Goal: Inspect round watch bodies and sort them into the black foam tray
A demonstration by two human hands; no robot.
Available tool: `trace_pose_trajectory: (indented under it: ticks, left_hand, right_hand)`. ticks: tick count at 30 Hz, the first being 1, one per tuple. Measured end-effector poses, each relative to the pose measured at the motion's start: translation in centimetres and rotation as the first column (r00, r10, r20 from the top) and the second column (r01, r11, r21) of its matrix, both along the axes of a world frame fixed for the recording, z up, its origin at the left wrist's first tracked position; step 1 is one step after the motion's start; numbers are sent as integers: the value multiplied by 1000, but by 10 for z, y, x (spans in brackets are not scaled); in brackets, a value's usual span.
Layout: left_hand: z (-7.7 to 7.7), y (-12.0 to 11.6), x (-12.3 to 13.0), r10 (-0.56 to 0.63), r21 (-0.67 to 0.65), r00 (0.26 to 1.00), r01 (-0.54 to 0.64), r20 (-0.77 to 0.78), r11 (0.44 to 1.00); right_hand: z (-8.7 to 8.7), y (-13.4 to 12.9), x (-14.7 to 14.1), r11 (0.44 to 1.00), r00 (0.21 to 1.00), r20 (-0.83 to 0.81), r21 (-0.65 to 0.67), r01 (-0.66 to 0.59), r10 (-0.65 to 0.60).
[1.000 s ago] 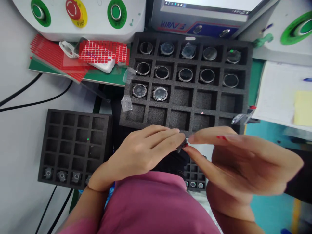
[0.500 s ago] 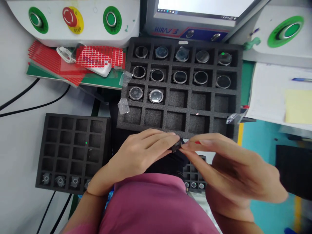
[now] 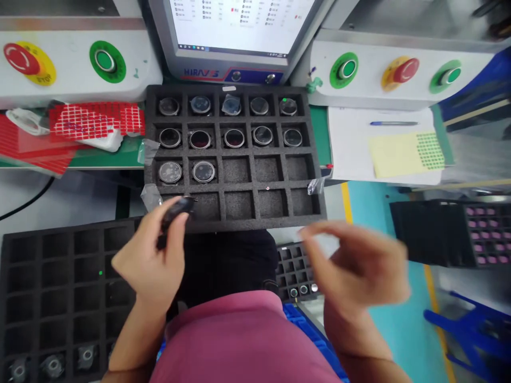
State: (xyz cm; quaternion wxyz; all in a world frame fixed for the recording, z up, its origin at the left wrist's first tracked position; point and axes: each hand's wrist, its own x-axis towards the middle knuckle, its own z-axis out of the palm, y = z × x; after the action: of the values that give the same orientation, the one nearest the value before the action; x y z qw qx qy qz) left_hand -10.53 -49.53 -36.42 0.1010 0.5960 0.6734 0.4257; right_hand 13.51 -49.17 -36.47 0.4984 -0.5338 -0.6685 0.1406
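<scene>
My left hand point(image 3: 154, 255) is closed, holding a black watch case point(image 3: 176, 211) edgewise between thumb and fingers, over the front left corner of the large foam tray point(image 3: 243, 226). Round watch cases, such as this one with a speckled face point(image 3: 171, 172), sit in that tray's back two rows and the first two pockets of the third. Off to the right of the tray's front edge is my right hand point(image 3: 355, 266), blurred. Its thumb and forefinger are pinched together; whatever lies between them is too small or smeared to make out.
At lower left, another foam tray point(image 3: 59, 229) holds several wrapped watch parts in its front row. Red grid sticker sheets point(image 3: 96, 121) lie on the green bench. A monitor point(image 3: 239, 26) stands behind, between panels with a red stop button point(image 3: 22, 58) and green buttons point(image 3: 105, 61).
My hands have parted: the left moved left with the watch case and turned, the right drew away from it. My view has shifted right, showing more of the right-hand panel.
</scene>
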Motion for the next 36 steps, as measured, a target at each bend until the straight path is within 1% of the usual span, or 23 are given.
trace_pose_trajectory:
  ticks: [1, 2, 3, 4, 6, 8, 10, 12, 14, 16, 18, 20, 21, 22, 23, 25, 26, 27, 29, 31, 32, 33, 36]
  left_hand:
    - [0, 1, -1, 74, -5, 993, -74, 96, 997]
    - [0, 2, -1, 98, -22, 972, -96, 211, 995]
    - [0, 3, -1, 90, -53, 940, -77, 329, 996]
    - [0, 4, 0, 66, -98, 899, -26, 433, 995]
    - [0, 8, 4, 31, -206, 812, 110, 583, 972]
    - [0, 12, 8, 32, -299, 741, 230, 671, 926]
    - [-1, 15, 11, 41, -335, 685, 301, 727, 893]
    - [-2, 15, 14, 49, -332, 621, 349, 783, 876]
    - [-3, 14, 18, 57, -313, 542, 393, 839, 865]
    - [-4, 11, 23, 71, -291, 465, 422, 882, 859]
    - [-5, 8, 29, 77, -265, 393, 449, 916, 853]
    - [-5, 5, 34, 55, -214, 329, 471, 943, 856]
    - [-6, 3, 36, 30, -183, 315, 467, 949, 865]
    - [-6, 2, 37, 6, -158, 320, 453, 947, 877]
    - [-7, 1, 38, -11, -144, 340, 428, 940, 892]
    - [-8, 0, 39, -10, -139, 382, 359, 924, 923]
    - [-9, 0, 40, 4, -141, 381, 331, 924, 933]
    - [-9, 0, 40, 19, -139, 357, 313, 934, 939]
    - [-8, 0, 41, 44, -129, 269, 306, 962, 943]
    - [-7, 1, 43, 60, -124, 198, 330, 978, 936]
    - [-7, 1, 44, 61, -123, 184, 347, 981, 930]
    - [-6, 1, 44, 54, -120, 186, 364, 981, 924]
    - [-7, -1, 44, 6, -104, 227, 425, 974, 899]
  right_hand:
    - [-10, 6, 9, 973, 975, -25, 64, 223, -222]
    - [-21, 13, 18, 936, 939, -40, 78, 344, -342]
    - [-33, 21, 26, 908, 910, -33, 71, 414, -412]
    - [-44, 30, 33, 885, 886, 4, 45, 464, -464]
    - [-61, 44, 44, 862, 860, 70, -8, 508, -506]
    - [-69, 54, 50, 857, 856, 76, -34, 514, -511]
    - [-64, 58, 50, 869, 869, 8, -16, 494, -494]
    - [-49, 56, 43, 881, 875, -119, 9, 474, -470]
    - [-29, 49, 27, 914, 870, -302, -15, 405, -390]
    - [-12, 40, 6, 965, 844, -470, -87, 248, -259]
    - [0, 31, -18, 988, 803, -581, -141, 58, -130]
    - [7, 24, -40, 977, 767, -640, -192, -95, -51]
    - [9, 22, -49, 964, 750, -661, -218, -151, -33]
    - [11, 20, -56, 950, 737, -675, -247, -191, -28]
    - [12, 18, -62, 938, 728, -685, -271, -216, -30]
    - [14, 16, -67, 932, 710, -703, -277, -232, -32]
    - [14, 15, -68, 936, 704, -709, -270, -227, -34]
    - [14, 14, -69, 941, 700, -713, -259, -218, -34]
    - [14, 11, -69, 951, 694, -719, -235, -200, -32]
    - [13, 9, -69, 952, 693, -720, -233, -199, -31]
    - [13, 8, -70, 948, 694, -720, -242, -207, -32]
    - [12, 7, -71, 944, 694, -719, -251, -215, -33]
    - [11, 6, -73, 931, 698, -715, -277, -238, -34]
